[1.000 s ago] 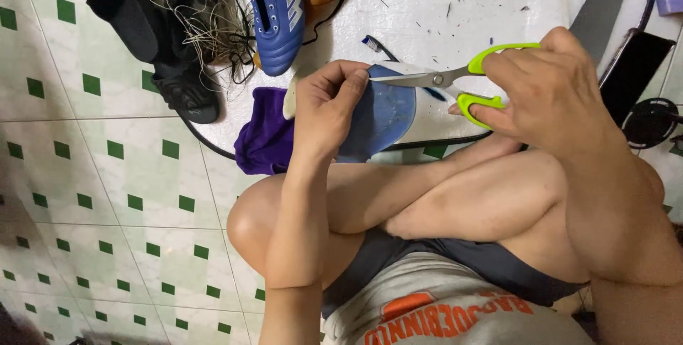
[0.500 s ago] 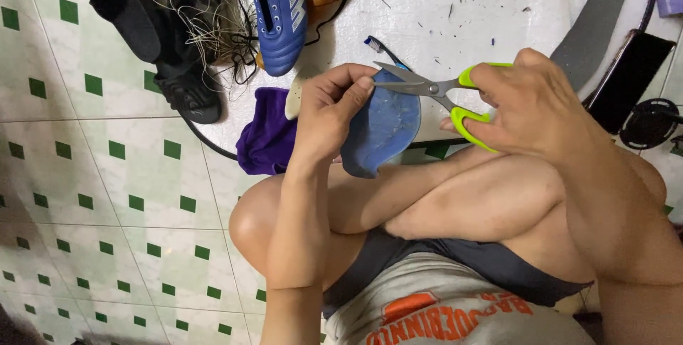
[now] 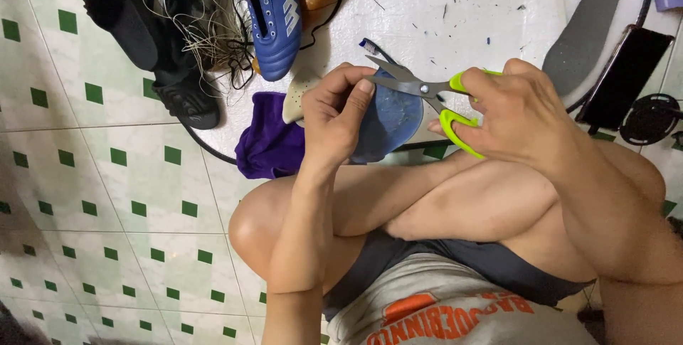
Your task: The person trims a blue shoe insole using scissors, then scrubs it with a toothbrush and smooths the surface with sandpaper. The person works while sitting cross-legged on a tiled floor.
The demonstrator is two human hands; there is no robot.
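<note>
Blue insole piece, rounded and thin with a slightly dusty face, is held above the knees. The left hand pinches its edge between thumb and fingers. The right hand grips green-handled scissors, whose blades are parted at its upper rim.

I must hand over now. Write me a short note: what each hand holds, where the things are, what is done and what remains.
Left hand: pinches the blue insole piece at its top edge, above the knees.
Right hand: holds the green-handled scissors, blades open at the piece's upper edge.
Around: blue shoe, purple cloth, grey insole and phone on the white board.
Done: small trimmings lie on the board.
Left: I cannot tell how much edge remains to trim.
</note>
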